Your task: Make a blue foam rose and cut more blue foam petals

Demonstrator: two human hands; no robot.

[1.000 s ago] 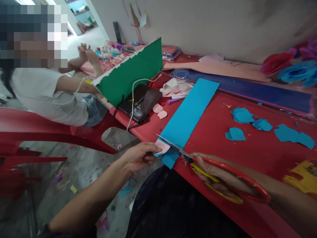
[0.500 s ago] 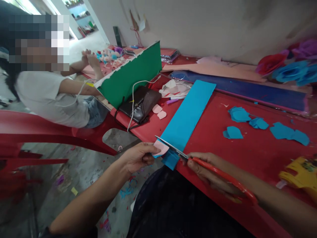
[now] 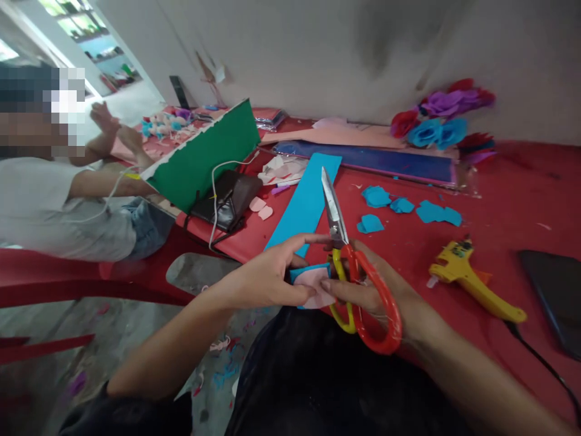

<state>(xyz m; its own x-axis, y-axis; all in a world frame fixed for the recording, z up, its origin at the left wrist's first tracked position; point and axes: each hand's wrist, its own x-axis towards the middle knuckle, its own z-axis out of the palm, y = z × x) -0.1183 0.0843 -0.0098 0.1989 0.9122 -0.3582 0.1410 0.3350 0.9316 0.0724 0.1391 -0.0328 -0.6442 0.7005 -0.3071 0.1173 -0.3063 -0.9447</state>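
Observation:
My left hand [image 3: 267, 275] pinches a small pink paper piece [image 3: 312, 280] laid over blue paper, whose edge shows along its top. My right hand [image 3: 390, 290] carries scissors [image 3: 334, 221] with one red and one yellow handle; their blades point away from me and look closed or nearly so. The right thumb also presses on the pink piece, so both hands touch it. Just beyond my hands, a long blue paper strip [image 3: 306, 197] lies on the red table [image 3: 408, 260], its near end hidden by my left hand.
Cut blue petals [image 3: 376, 197] and pink petals [image 3: 263, 210] lie on the table. A yellow glue gun [image 3: 474, 281] and a dark phone [image 3: 554, 297] are at right. Paper flowers [image 3: 438, 130] rest by the wall. A co-worker [image 3: 40, 206] sits left, beyond a green board [image 3: 209, 157].
The scissors have swung from lying across the paper's edge to pointing away from me. My right hand has come to the paper piece and now grips it too. The view has shifted right.

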